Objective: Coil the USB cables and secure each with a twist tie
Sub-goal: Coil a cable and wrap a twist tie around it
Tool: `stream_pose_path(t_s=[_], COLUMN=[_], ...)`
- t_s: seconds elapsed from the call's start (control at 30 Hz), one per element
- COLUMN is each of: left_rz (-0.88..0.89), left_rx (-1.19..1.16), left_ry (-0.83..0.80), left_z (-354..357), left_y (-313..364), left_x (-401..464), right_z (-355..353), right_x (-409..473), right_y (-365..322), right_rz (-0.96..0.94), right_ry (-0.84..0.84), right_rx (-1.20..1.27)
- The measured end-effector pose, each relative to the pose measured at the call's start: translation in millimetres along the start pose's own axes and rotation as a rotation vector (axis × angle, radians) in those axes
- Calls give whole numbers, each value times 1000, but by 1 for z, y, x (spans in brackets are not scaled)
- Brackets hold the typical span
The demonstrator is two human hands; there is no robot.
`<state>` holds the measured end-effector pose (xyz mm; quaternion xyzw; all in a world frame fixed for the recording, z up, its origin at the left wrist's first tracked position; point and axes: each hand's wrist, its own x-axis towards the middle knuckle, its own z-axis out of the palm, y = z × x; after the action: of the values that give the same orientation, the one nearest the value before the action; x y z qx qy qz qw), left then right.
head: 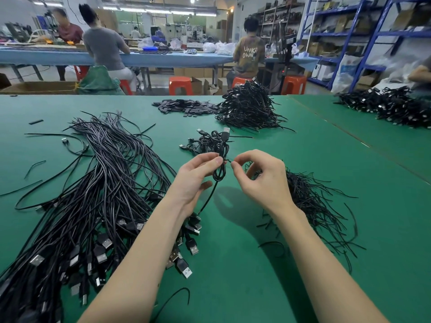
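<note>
Left hand (pixel 196 176) grips coiled USB cable (pixel 220 164) at its waist; right hand (pixel 258 178) pinches twist tie (pixel 229 161) end beside it.
Coil held above green table (pixel 256 264) (one end hangs down). Loose cables (pixel 93 194) to the left, ties pile (pixel 310 197) right, finished coils (pixel 205 141) just behind.

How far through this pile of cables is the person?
Done: a small heap of tied coils just beyond the hands, and a big mound farther back. In hand: the left hand holds one coiled cable while the right hand pinches its twist tie. Left: the large spread of loose cables, so plenty remains.
</note>
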<state>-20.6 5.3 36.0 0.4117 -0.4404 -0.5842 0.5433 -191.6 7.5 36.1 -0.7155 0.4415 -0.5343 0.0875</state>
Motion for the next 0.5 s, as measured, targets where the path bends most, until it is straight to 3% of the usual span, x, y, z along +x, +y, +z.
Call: stream_pose_path(t_s=[0.1, 0.17, 0.23, 0.27, 0.3, 0.37, 0.43, 0.5], left_rz=[52, 74, 80, 73, 59, 19, -8, -24], left_rx=[28, 17, -12, -35, -54, -67, -71, -68], left_ry=[-28, -56, -85, -89, -81, -42, -9, 6], left_z=[-2, -3, -2, -2, -2, -2, -3, -3], left_y=[2, 3, 3, 2, 2, 1, 0, -1], left_x=[0, -1, -2, -2, -2, -1, -1, 0], right_z=[4, 5, 4, 4, 5, 6, 5, 4], right_x=[3, 8, 10, 10, 9, 9, 9, 7], right_y=[-7, -11, -15, -17, -18, -18, -17, -12], right_rz=[319, 695, 1120, 1220, 1235, 1074, 751, 430], right_ry=[-88, -169, -277, -309, -335, -344, -272, -197], right_rx=[255, 685, 1279, 1453, 1490, 1196, 701, 443])
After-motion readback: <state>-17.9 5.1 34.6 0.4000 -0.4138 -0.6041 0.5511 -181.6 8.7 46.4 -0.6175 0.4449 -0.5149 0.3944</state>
